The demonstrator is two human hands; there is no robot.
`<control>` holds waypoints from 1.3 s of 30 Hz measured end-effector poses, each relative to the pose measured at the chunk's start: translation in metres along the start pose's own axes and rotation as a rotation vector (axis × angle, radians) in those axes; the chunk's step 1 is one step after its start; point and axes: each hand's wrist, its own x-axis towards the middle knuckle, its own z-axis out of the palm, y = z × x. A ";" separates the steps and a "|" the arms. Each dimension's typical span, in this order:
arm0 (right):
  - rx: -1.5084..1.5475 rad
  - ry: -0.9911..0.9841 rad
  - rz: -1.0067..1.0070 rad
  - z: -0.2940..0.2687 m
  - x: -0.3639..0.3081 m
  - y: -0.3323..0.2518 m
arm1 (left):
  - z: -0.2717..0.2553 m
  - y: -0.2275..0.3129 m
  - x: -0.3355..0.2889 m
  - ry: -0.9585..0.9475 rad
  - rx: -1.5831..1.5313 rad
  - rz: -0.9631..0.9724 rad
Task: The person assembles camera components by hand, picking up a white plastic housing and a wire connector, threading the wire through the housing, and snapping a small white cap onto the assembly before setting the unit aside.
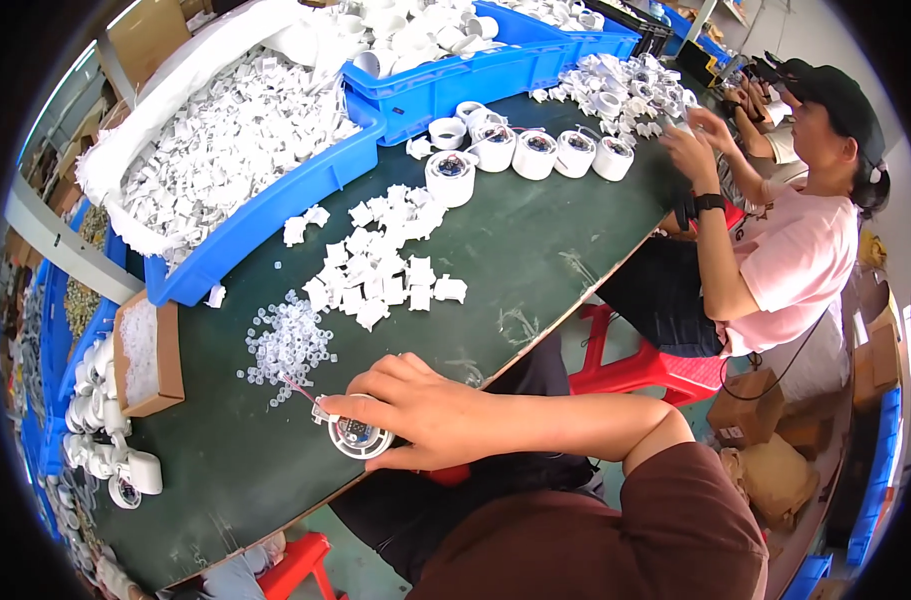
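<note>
My right hand (415, 408) reaches across from the right, low over the near edge of the workbench. Its fingers and thumb are closed round a small round white housing (363, 440) with a circuit board inside. A thin reddish wire (297, 387) sticks out from the housing toward a pile of small clear plastic pieces (287, 338). Just beyond lies a heap of white angular plastic parts (385, 265). Several white cylindrical housings (450, 180) with circuit boards and wires stand in a row farther back. My left hand is out of the picture.
Blue bins (275, 230) full of white parts line the far side. At left sit a cardboard box (160, 365) of clear pieces and white fittings (135, 475). A co-worker (785, 240) sits at right on a red stool (645, 372), hands raised near more white parts (620, 90).
</note>
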 end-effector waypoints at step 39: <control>0.845 0.064 0.284 -0.008 0.027 -0.019 | 0.008 -0.020 -0.068 -0.652 0.431 -0.565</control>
